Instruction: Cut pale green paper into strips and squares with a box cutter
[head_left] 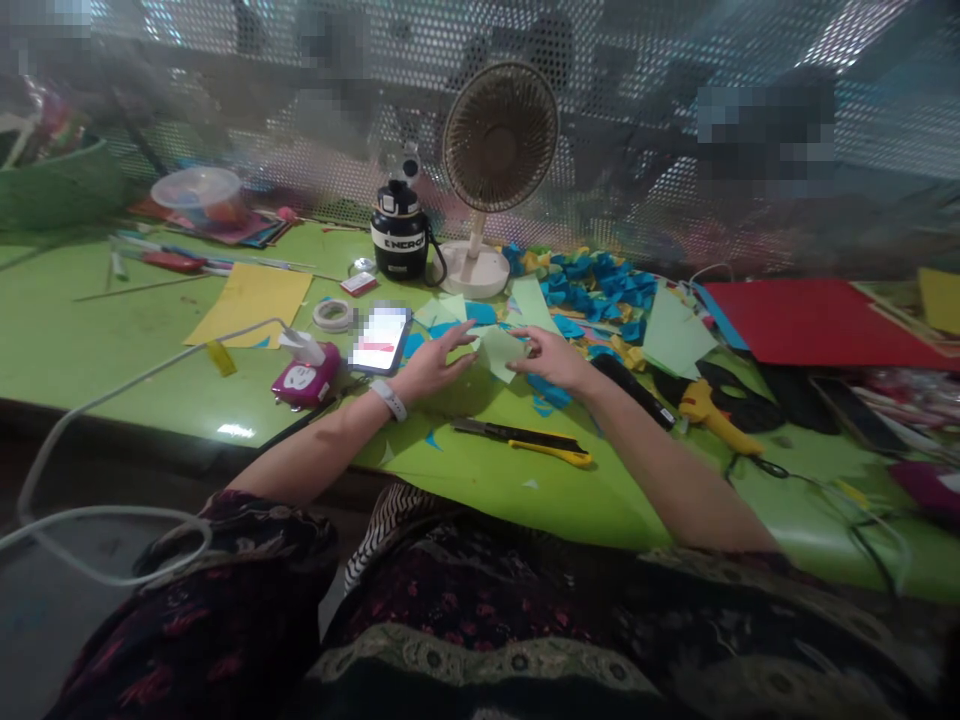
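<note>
A small piece of light green paper (pixel 496 352) lies between my two hands, above the green table. My left hand (pixel 433 366) reaches in from the left with its fingers stretched and apart, their tips by the paper's left edge. On the other side, the curled fingers of my right hand (pixel 553 358) grip the paper's right edge. More pale green sheets (pixel 531 305) and blue scraps (pixel 551 392) lie around the hands. Nearer to me rests a yellow and black cutter knife (pixel 525 437).
Behind the hands stand a fan (pixel 480 270) and a black bottle (pixel 397 235). Blue and yellow paper pieces (pixel 600 285) are heaped at the back. A phone (pixel 380 338), tape roll (pixel 333 315) and purple power adapter (pixel 306 380) lie left; a yellow glue gun (pixel 716 420) lies right.
</note>
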